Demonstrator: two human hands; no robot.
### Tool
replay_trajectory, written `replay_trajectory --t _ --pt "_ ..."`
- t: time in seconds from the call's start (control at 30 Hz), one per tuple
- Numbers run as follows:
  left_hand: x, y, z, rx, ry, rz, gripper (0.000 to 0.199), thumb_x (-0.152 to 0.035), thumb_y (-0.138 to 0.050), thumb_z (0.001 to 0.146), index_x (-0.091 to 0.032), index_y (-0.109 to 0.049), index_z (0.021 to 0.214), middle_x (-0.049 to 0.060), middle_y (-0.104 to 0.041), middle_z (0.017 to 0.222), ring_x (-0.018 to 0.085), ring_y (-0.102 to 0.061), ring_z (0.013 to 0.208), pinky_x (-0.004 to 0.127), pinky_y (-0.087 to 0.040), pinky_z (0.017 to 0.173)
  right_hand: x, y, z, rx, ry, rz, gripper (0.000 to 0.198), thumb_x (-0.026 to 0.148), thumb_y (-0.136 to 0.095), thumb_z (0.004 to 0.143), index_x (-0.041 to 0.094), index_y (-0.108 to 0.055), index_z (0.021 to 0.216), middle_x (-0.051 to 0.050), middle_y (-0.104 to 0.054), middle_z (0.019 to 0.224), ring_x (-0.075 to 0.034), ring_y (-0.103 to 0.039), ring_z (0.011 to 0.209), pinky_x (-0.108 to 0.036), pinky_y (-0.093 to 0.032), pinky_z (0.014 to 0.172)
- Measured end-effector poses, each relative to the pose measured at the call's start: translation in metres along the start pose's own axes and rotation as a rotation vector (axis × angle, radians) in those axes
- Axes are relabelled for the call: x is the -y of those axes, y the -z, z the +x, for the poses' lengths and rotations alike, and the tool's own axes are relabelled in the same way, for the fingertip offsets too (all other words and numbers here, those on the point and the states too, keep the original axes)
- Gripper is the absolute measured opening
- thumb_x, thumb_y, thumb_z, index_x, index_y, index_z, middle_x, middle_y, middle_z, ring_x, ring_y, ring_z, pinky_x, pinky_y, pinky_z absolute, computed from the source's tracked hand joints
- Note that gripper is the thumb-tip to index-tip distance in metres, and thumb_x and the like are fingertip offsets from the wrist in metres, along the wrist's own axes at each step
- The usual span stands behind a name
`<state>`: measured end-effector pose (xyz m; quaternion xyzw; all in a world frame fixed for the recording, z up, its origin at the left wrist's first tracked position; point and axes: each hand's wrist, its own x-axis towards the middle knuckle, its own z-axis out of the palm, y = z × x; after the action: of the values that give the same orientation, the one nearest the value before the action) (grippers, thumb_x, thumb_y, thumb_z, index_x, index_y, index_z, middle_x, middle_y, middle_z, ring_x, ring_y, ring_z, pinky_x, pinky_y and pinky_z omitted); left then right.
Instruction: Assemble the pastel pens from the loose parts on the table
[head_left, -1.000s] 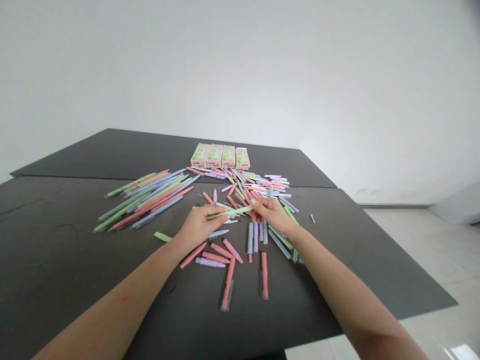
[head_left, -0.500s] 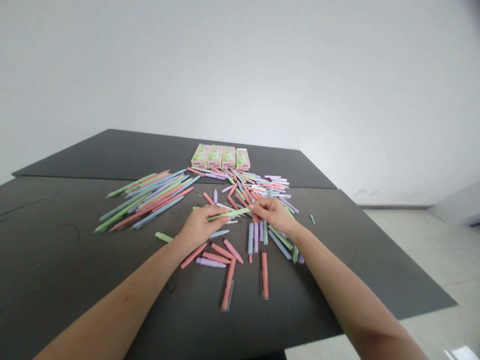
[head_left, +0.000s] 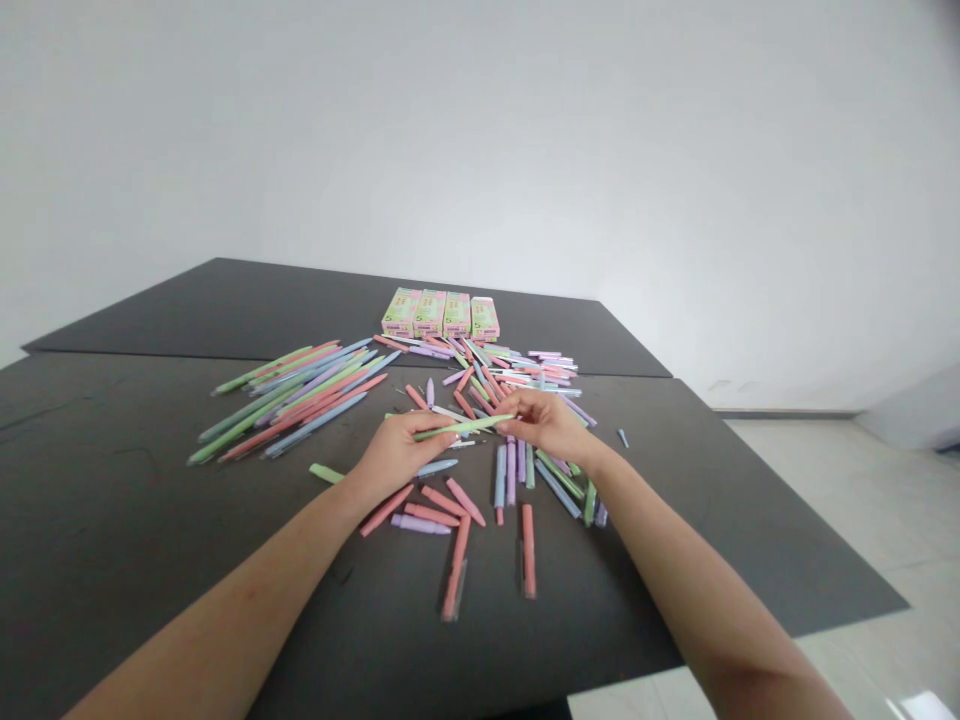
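A light green pen [head_left: 474,426] is held level above the table between my two hands. My left hand [head_left: 396,450] is closed round its left part. At the pen's tapered right end, the fingers of my right hand [head_left: 550,424] pinch the tip. Below and around the hands lie loose pen parts: several red barrels [head_left: 456,568], a purple piece [head_left: 421,524], a blue piece [head_left: 437,467] and a green piece [head_left: 327,473]. Part of the pile behind is hidden by my hands.
A bundle of long pens [head_left: 300,395] lies at the left. Several small printed boxes [head_left: 442,313] stand in a row at the back. Mixed pen parts [head_left: 551,375] are heaped behind my right hand, and a small blue piece [head_left: 623,438] lies apart on the dark table [head_left: 720,540].
The right hand's fingers have shifted slightly at the pen's right end, and more of the pointed tip shows. My left hand keeps its hold in the same place.
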<state>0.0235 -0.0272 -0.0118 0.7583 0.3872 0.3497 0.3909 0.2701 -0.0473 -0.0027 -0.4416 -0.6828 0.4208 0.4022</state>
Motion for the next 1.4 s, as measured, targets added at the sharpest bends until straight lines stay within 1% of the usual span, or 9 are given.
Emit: replay_trajectory --t 0.1,0.3,0.43,0.53,0.6,0.77,0.93,1.1,1.4 --pt "0.002 0.0 0.0 -0.007 -0.027 0.003 0.027 -0.033 -0.064 0.079 -0.016 -0.076 0.095 0.006 -0.076 0.092 0.021 -0.069 0.083 0.027 -0.052 0.077 0.002 -0.005 0.0 -0.01 -0.07 -0.028 0.033 0.047 -0.067 0.08 0.014 -0.067 0.082 -0.003 -0.067 0.066 -0.011 -0.057 0.055 -0.022 -0.043 0.054" --pt "0.008 -0.002 0.0 -0.002 -0.052 0.008 0.026 -0.035 -0.064 0.08 -0.017 -0.077 0.095 0.005 -0.076 0.091 0.02 -0.069 0.082 0.027 -0.052 0.077 0.008 -0.013 0.0 0.013 -0.164 -0.152 0.055 0.061 -0.046 0.088 0.015 -0.062 0.061 0.0 -0.055 0.042 -0.008 -0.046 0.037 -0.02 -0.036 0.042" --pt "0.006 -0.001 0.001 0.013 -0.036 0.011 0.028 -0.036 -0.064 0.079 -0.017 -0.077 0.095 0.006 -0.077 0.091 0.021 -0.069 0.082 0.028 -0.053 0.077 0.008 -0.01 0.0 0.035 -0.125 -0.093 0.05 0.059 -0.05 0.087 0.014 -0.065 0.072 -0.002 -0.062 0.055 -0.01 -0.054 0.049 -0.022 -0.042 0.05" --pt "0.004 0.0 0.001 0.005 -0.015 0.009 0.029 -0.036 -0.064 0.078 -0.016 -0.077 0.095 0.005 -0.077 0.09 0.021 -0.07 0.082 0.028 -0.053 0.076 0.005 -0.004 0.0 0.032 -0.001 -0.05 0.035 0.045 -0.07 0.077 0.016 -0.066 0.095 -0.003 -0.068 0.08 -0.012 -0.058 0.066 -0.024 -0.046 0.06" --pt "0.003 0.0 0.001 0.006 -0.004 0.0 0.029 -0.035 -0.064 0.078 -0.016 -0.077 0.095 0.005 -0.077 0.09 0.021 -0.07 0.082 0.027 -0.053 0.076 0.002 -0.002 0.0 0.004 0.043 -0.081 0.031 0.038 -0.074 0.075 0.017 -0.067 0.096 -0.004 -0.067 0.086 -0.012 -0.057 0.068 -0.024 -0.046 0.062" --pt "0.004 0.0 0.001 -0.008 -0.026 0.008 0.028 -0.034 -0.064 0.079 -0.016 -0.077 0.096 0.006 -0.076 0.091 0.02 -0.069 0.082 0.026 -0.053 0.076 -0.005 -0.005 0.001 -0.066 -0.045 -0.087 0.028 0.038 -0.073 0.074 0.016 -0.07 0.09 -0.004 -0.068 0.076 -0.013 -0.059 0.065 -0.025 -0.046 0.059" --pt "0.005 0.0 0.0 -0.035 -0.084 0.089 0.024 -0.033 -0.064 0.08 -0.018 -0.077 0.093 0.005 -0.075 0.089 0.019 -0.068 0.081 0.026 -0.051 0.075 -0.004 -0.011 0.001 -0.005 -0.081 -0.016 0.032 0.046 -0.068 0.079 0.014 -0.068 0.081 -0.004 -0.068 0.067 -0.012 -0.058 0.057 -0.023 -0.045 0.054" --pt "0.01 -0.001 0.0 -0.067 -0.119 0.126 0.022 -0.032 -0.064 0.081 -0.02 -0.077 0.094 0.004 -0.075 0.09 0.018 -0.068 0.082 0.025 -0.05 0.076 0.003 -0.013 0.001 0.009 -0.113 -0.1 0.04 0.049 -0.058 0.085 0.015 -0.063 0.065 -0.001 -0.061 0.053 -0.009 -0.05 0.046 -0.021 -0.04 0.047" --pt "0.015 -0.001 0.001 -0.044 -0.158 0.194 0.023 -0.034 -0.061 0.084 -0.021 -0.077 0.096 0.004 -0.075 0.093 0.018 -0.068 0.085 0.026 -0.05 0.078 0.009 -0.014 0.001 0.016 -0.156 -0.183 0.037 0.044 -0.053 0.088 0.016 -0.061 0.066 0.003 -0.053 0.044 -0.008 -0.041 0.037 -0.021 -0.031 0.041"
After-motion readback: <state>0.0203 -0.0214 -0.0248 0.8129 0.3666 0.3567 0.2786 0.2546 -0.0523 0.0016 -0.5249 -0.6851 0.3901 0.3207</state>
